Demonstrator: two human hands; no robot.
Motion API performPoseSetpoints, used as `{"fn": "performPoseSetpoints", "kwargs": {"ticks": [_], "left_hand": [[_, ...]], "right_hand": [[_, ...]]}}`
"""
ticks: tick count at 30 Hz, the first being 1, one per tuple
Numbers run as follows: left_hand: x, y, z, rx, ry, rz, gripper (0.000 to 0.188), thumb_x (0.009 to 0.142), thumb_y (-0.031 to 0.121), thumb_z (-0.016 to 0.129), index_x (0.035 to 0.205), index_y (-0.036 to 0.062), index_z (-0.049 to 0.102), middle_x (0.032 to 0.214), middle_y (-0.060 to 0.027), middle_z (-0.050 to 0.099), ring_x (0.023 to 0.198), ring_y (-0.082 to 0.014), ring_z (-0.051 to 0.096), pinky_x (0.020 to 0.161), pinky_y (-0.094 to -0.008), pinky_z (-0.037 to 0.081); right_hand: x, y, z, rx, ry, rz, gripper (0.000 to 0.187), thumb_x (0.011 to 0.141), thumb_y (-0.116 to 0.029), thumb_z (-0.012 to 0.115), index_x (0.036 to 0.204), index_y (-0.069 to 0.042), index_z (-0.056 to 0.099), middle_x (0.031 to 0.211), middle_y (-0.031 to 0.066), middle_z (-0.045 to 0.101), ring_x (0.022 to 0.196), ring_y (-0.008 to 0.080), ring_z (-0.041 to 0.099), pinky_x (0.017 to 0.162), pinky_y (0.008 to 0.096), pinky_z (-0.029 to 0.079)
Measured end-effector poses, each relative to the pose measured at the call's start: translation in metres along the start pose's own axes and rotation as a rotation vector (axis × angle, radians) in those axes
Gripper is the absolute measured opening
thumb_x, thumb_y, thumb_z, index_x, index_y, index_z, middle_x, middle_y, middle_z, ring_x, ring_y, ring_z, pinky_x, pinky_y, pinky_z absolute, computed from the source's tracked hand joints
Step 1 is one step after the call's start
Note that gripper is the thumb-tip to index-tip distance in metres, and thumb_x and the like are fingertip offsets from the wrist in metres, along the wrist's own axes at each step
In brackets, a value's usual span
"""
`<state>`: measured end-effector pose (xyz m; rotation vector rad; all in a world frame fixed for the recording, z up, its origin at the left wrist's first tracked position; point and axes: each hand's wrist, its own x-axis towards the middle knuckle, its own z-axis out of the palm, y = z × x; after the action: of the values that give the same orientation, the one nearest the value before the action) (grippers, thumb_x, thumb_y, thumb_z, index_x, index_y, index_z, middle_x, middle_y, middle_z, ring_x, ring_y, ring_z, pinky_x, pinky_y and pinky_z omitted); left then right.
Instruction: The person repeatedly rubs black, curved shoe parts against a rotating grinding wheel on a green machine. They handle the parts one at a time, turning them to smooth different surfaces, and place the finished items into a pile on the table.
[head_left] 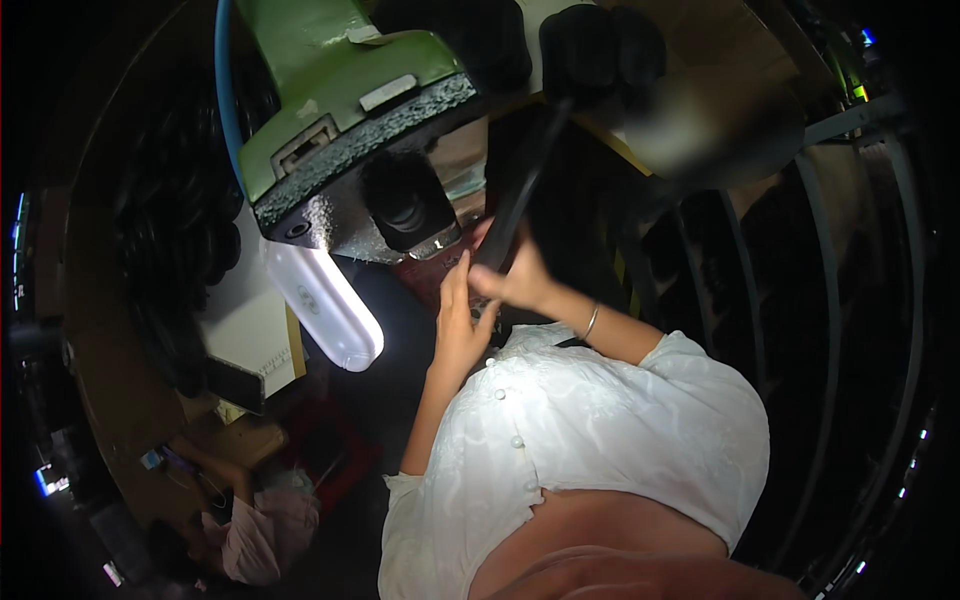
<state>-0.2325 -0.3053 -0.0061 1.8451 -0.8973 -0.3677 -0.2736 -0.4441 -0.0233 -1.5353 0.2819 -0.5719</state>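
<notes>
The dark strip (519, 195) slants toward one o'clock from the nearer right hand (524, 280); that hand's grip, and the left hand's (462, 328), we cannot tell.

From one head-worn fisheye camera, we look steeply down over the white shirt (610, 410), close to our lens. We face the green machine (350, 110), near and large; the left hand (462, 325) and right hand (520, 278) come just below it, another person (262, 530) farther away, lower left of it.
</notes>
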Motion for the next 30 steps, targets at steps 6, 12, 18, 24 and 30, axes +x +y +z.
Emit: {"fn": "performPoseSetpoints", "kwargs": {"ticks": [6,12,18,24,30], "left_hand": [[-0.003,-0.005,-0.002,-0.084,-0.044,-0.087,0.03,0.079,0.01,0.063,0.107,0.0011,0.058,0.101,-0.0143,0.059,0.087,-0.0208,0.061,0.071,-0.0265,0.05],[-0.03,-0.037,-0.017,-0.224,0.1,-0.336,0.027,0.079,0.008,0.063,0.105,0.0024,0.06,0.094,-0.0118,0.061,0.084,-0.0154,0.059,0.068,-0.0252,0.048],[-0.026,-0.086,-0.131,0.204,0.635,-0.191,0.023,0.078,0.011,0.063,0.1,0.003,0.062,0.09,-0.0124,0.063,0.077,-0.0199,0.062,0.066,-0.0284,0.049],[-0.024,-0.144,-0.323,0.83,1.322,-0.371,0.049,0.077,0.023,0.063,0.118,0.0019,0.046,0.113,-0.0204,0.046,0.103,-0.0351,0.047,0.089,-0.0443,0.037],[-0.022,-0.166,-0.395,0.956,1.092,-0.739,0.041,0.071,0.029,0.069,0.098,0.0019,0.058,0.102,-0.0198,0.055,0.097,-0.0383,0.053,0.086,-0.0437,0.04]], "right_hand": [[0.116,-0.073,-0.11,-1.037,0.625,-0.278,0.1,0.067,-0.043,0.071,0.134,0.005,0.016,0.128,0.0316,0.027,0.117,0.0434,0.035,0.094,0.0432,0.037],[0.158,-0.064,-0.149,-1.452,0.527,-0.232,0.058,0.076,-0.05,0.057,0.11,-0.002,0.058,0.12,0.0231,0.048,0.108,0.0396,0.045,0.088,0.0443,0.041],[0.124,-0.048,-0.143,-1.397,0.512,-0.513,0.059,0.076,-0.041,0.064,0.121,-0.006,0.048,0.126,0.0303,0.035,0.119,0.0423,0.034,0.098,0.0493,0.028],[0.08,-0.056,-0.116,-1.278,0.351,-0.384,0.045,0.079,-0.026,0.063,0.119,-0.008,0.051,0.135,0.0247,0.027,0.123,0.0407,0.03,0.098,0.0469,0.03],[0.073,-0.05,-0.115,-1.18,0.251,-0.397,0.041,0.079,-0.021,0.062,0.115,-0.005,0.053,0.134,0.0237,0.03,0.123,0.0391,0.032,0.099,0.0446,0.028]]}}
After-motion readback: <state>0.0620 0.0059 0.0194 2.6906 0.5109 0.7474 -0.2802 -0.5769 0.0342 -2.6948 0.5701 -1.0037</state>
